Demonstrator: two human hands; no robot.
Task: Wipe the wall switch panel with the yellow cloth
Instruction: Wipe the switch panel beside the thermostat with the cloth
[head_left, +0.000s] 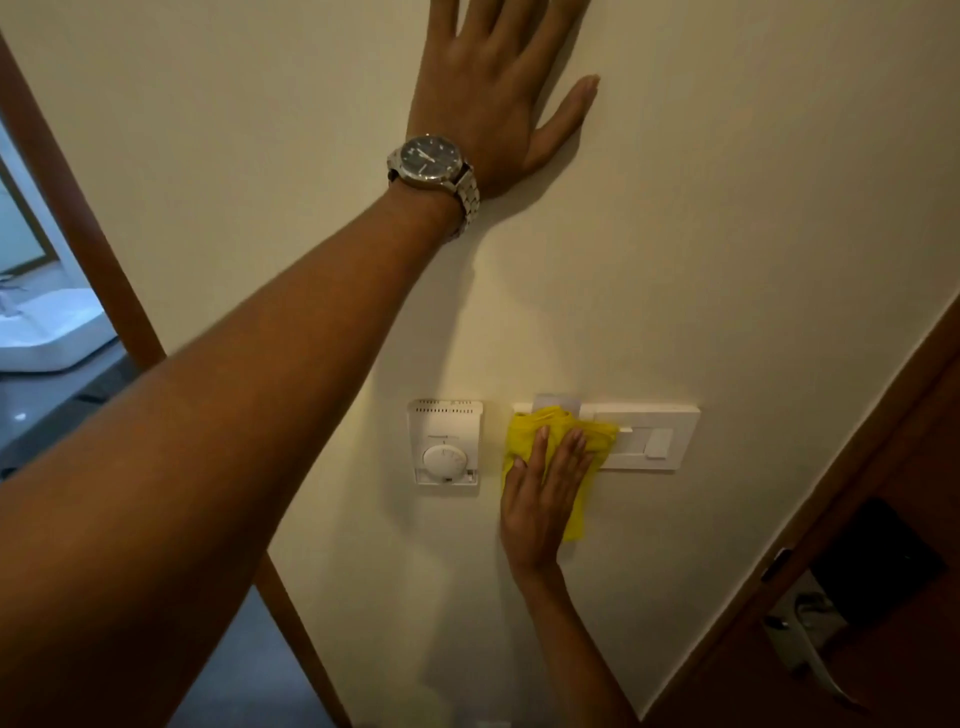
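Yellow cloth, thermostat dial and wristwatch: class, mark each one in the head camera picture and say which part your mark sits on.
yellow cloth (524, 434): head view, on the bunched upper left part above the fingers.
thermostat dial (445, 460): head view, on the round knob's centre.
wristwatch (430, 156): head view, on the dark face.

Yellow cloth (563, 441) on white wall switch panel (647, 439).
Crumpled, pressed flat over panel's left part; right rocker uncovered.
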